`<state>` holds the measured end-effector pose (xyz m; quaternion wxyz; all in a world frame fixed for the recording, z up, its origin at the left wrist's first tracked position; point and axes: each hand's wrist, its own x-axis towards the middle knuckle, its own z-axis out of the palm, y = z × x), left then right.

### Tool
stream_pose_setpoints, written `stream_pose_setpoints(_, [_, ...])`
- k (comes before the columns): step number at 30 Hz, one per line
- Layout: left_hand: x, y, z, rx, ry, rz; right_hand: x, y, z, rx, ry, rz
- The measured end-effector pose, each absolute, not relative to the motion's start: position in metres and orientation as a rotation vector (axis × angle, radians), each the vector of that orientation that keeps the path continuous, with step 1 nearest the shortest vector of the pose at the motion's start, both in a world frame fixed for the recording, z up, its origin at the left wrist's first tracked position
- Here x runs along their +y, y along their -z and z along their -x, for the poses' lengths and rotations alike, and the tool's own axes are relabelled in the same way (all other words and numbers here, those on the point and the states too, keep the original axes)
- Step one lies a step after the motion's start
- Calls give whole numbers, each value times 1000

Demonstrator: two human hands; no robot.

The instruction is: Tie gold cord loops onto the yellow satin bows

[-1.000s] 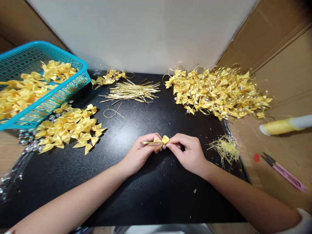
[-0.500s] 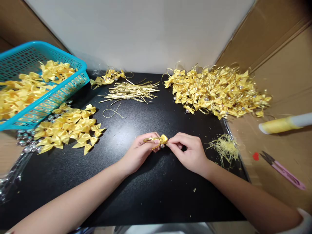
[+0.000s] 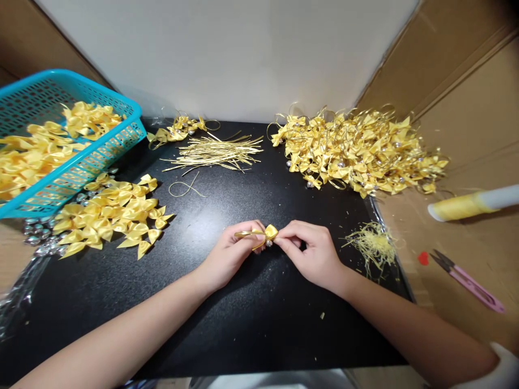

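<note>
Above the black table (image 3: 243, 329), a small yellow ribbon bow (image 3: 271, 232) with a gold cord loop and a silver bell (image 3: 268, 243) is between both hands. My left hand (image 3: 239, 251) pinches the bow's left side, and the cord loop passes over its fingers. Thumb and index finger of my right hand (image 3: 312, 251) pinch the bow's right edge. Loose yellow bows (image 3: 117, 213) lie on the left, and a bundle of gold cords (image 3: 217, 151) lies beyond the hands. One single cord (image 3: 186, 187) rests curled in front of that bundle.
A blue basket (image 3: 81, 162) of yellow bows stands at the left, with silver bells (image 3: 42, 232) below it. Bows with cords and bells form a large pile (image 3: 348, 151) at back right. Thread scraps (image 3: 375, 243), pink-handled snips (image 3: 466, 281) and a yellow roll (image 3: 462, 208) are on the right.
The whole view has shifted slightly, so the things on the table appear a little further left. Both hands keep their pinch on the bow, which is turned slightly, with its bell showing more clearly.
</note>
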<state>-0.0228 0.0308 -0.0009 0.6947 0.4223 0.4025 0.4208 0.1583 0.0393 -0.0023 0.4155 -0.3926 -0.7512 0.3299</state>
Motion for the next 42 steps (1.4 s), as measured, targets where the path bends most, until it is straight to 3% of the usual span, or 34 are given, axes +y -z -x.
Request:
stream_pose_setpoints(20, [32,2,23,844,-916,-896,41,10,-154,-1653,-1224,1035])
stream_pose_setpoints(30, [32,5,23,903,-951,-997,42,6,-151,-1744,-993,995])
stream_pose_setpoints(37, [26,2,18,1041,-1045,-1234,28,-7,-154,-1887,-244,1017])
stream_pose_setpoints(42, [23,-2,16,1081,-1040,-1427,29,-5,-151,-1958,-292,1130])
